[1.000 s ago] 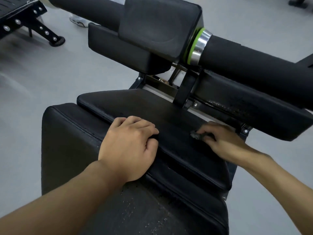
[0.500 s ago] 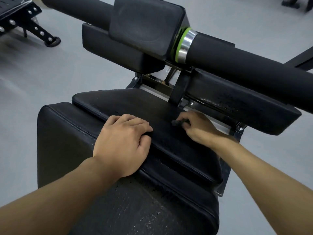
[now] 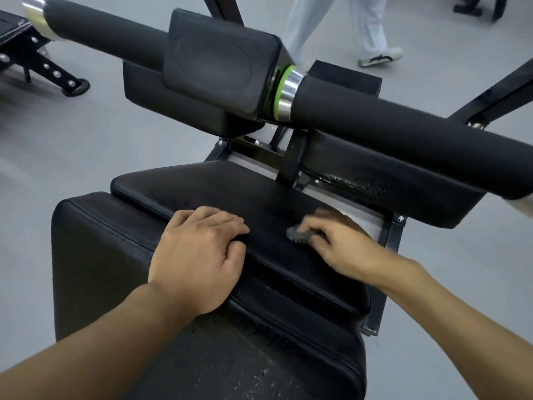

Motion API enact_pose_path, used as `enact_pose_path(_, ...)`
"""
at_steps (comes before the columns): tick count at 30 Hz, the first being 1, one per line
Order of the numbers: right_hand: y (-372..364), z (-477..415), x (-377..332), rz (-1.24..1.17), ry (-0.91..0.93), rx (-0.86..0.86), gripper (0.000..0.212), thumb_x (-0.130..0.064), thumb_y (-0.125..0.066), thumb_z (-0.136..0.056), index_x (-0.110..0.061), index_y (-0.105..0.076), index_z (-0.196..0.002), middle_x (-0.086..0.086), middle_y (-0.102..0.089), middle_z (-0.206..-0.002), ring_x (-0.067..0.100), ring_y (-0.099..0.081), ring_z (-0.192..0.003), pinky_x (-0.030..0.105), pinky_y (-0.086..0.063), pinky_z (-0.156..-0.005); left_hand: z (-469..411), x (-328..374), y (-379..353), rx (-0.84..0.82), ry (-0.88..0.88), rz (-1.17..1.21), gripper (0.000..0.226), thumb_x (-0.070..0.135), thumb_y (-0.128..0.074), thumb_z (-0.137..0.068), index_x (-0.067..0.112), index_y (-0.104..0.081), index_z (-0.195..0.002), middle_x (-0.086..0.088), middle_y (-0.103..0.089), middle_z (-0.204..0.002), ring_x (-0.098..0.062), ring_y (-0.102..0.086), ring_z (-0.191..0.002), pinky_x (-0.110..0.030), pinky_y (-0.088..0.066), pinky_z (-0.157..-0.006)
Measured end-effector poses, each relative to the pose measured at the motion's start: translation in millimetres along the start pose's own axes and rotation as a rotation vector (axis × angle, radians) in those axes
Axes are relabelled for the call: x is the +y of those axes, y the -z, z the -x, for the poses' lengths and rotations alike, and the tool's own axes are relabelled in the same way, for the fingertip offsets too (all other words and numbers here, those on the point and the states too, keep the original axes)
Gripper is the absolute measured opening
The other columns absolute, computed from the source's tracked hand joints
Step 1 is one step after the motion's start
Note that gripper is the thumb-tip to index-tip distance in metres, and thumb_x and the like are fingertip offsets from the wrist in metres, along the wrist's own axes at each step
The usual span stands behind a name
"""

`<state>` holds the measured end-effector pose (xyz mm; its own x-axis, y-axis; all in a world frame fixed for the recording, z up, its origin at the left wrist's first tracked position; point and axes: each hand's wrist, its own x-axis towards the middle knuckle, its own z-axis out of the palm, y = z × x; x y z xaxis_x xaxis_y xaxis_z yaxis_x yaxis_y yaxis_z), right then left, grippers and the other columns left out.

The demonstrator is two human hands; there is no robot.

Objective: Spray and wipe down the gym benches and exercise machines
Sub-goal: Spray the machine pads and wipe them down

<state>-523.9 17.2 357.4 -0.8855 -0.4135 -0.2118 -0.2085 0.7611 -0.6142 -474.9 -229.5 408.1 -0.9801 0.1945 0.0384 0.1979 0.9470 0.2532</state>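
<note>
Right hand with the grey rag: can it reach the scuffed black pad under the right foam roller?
Probably yes. The right hand, pinching the grey rag, sits just short of the scuffed black pad, nothing between them; the black foam roller overhangs only its top.

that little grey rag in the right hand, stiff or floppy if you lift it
Probably floppy: the grey rag bunches up under the right hand. Likely light, since pinched fingers alone hold it.
</note>
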Motion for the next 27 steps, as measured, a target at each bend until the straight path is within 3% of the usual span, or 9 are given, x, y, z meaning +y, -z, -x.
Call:
enact_pose_path(2,10,21,0,-0.043,-0.004,-0.067,0.022,-0.019,-0.054,-0.096,-0.038,-0.062,-0.103,-0.013,-0.058,-0.108,0.015,-0.057,-0.104,0.038,-0.047,-0.092,-1,0,0,-0.001,-0.003,0.001,0.052,0.037,-0.028,-0.089,0.031,-0.076,-0.107,0.018,-0.070,-0.118,-0.008,-0.055,-0.119,-0.028,-0.030,-0.102)
enact_pose_path(5,3,-6,-5,-0.012,-0.001,-0.029,0.023,-0.015,-0.053,-0.094,-0.035,-0.064,-0.101,-0.009,-0.057,-0.103,0.020,-0.056,-0.102,0.038,-0.046,-0.090,-2,0,0,-0.009,-0.004,0.000,0.053,0.037,-0.027,-0.089,0.031,-0.076,-0.107,0.018,-0.070,-0.118,-0.008,-0.055,-0.119,-0.028,-0.030,-0.102)
enact_pose_path(9,-4,-23,-19,0.016,-0.036,-0.023,0.023,-0.016,-0.050,-0.095,-0.033,-0.062,-0.104,-0.004,-0.059,-0.115,0.019,-0.053,-0.115,0.036,-0.043,-0.099,-2,0,0,-0.009,-0.004,-0.001,0.054,0.038,-0.025,-0.088,0.032,-0.076,-0.108,0.018,-0.070,-0.119,-0.007,-0.055,-0.120,-0.030,-0.032,-0.103)
enact_pose_path(14,10,38,-13,0.030,0.080,-0.024,0.024,-0.012,-0.056,-0.093,-0.031,-0.065,-0.105,-0.008,-0.057,-0.100,0.019,-0.058,-0.095,0.043,-0.050,-0.083,-2,1,0,0.003,0.006,-0.008,0.055,0.038,-0.024,-0.088,0.031,-0.076,-0.106,0.017,-0.070,-0.117,-0.008,-0.056,-0.118,-0.030,-0.032,-0.102)
enact_pose_path(19,-8,-12,-40,0.056,-0.046,0.010,0.026,-0.016,-0.049,-0.096,-0.035,-0.063,-0.107,0.000,-0.058,-0.113,0.026,-0.055,-0.109,0.034,-0.045,-0.089,-2,2,0,-0.004,0.009,-0.019,0.057,0.039,-0.022,-0.088,0.032,-0.074,-0.108,0.019,-0.069,-0.120,-0.005,-0.053,-0.119,-0.026,-0.028,-0.101)
enact_pose_path(24,12,54,-32,0.089,0.072,-0.020,0.025,-0.013,-0.052,-0.096,-0.031,-0.063,-0.110,-0.011,-0.050,-0.102,0.019,-0.055,-0.095,0.041,-0.048,-0.081,-2,2,1,0.000,0.002,-0.018,0.058,0.038,-0.021,-0.088,0.031,-0.075,-0.107,0.018,-0.070,-0.117,-0.008,-0.055,-0.117,-0.030,-0.033,-0.101)
enact_pose_path(27,5,35,-46,0.159,0.119,0.018,0.025,-0.017,-0.050,-0.095,-0.037,-0.058,-0.108,-0.010,-0.048,-0.103,0.026,-0.057,-0.096,0.045,-0.050,-0.080,-2,2,0,0.002,0.000,-0.020,0.058,0.038,-0.021,-0.087,0.031,-0.075,-0.107,0.018,-0.070,-0.117,-0.008,-0.055,-0.116,-0.030,-0.032,-0.100)
